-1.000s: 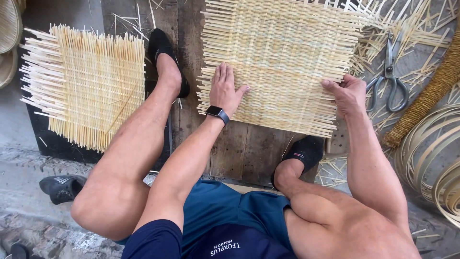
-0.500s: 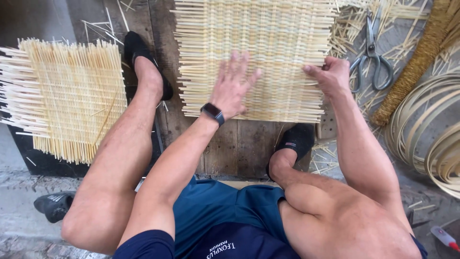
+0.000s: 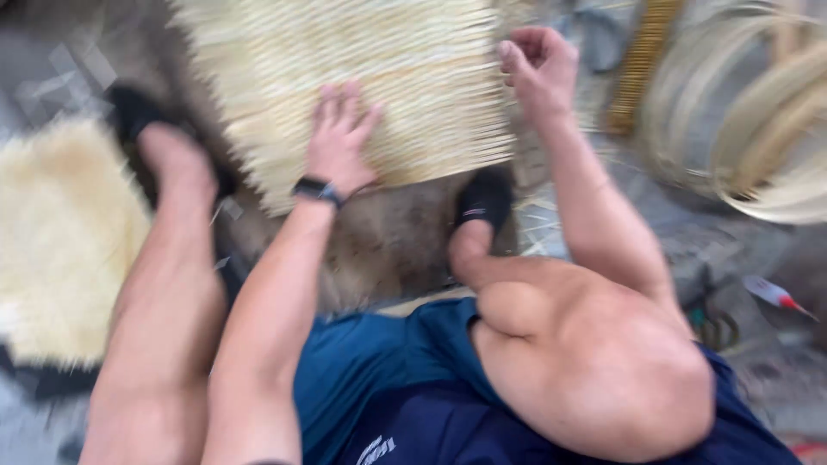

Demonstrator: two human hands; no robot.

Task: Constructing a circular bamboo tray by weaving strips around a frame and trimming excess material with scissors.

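The picture is blurred by motion. A pale woven bamboo mat (image 3: pixel 405 69) lies on dark boards in front of me. My left hand (image 3: pixel 338 131), a black watch on its wrist, rests flat on the mat with fingers spread. My right hand (image 3: pixel 536 62) is at the mat's right edge with the fingers curled; whether it pinches a strip is unclear. My bare legs and black shoes frame the mat's near edge.
A second woven mat (image 3: pixel 60 232) lies at the left. Coiled bamboo hoops (image 3: pixel 749 120) sit at the right, beside a brownish rod (image 3: pixel 637 65). A small red-tipped tool (image 3: pixel 775 297) lies on the ground at lower right.
The view has swung and blurred, and the mat now looks tilted. My left hand has stayed flat on the mat. My right hand has curled at the mat's right edge.
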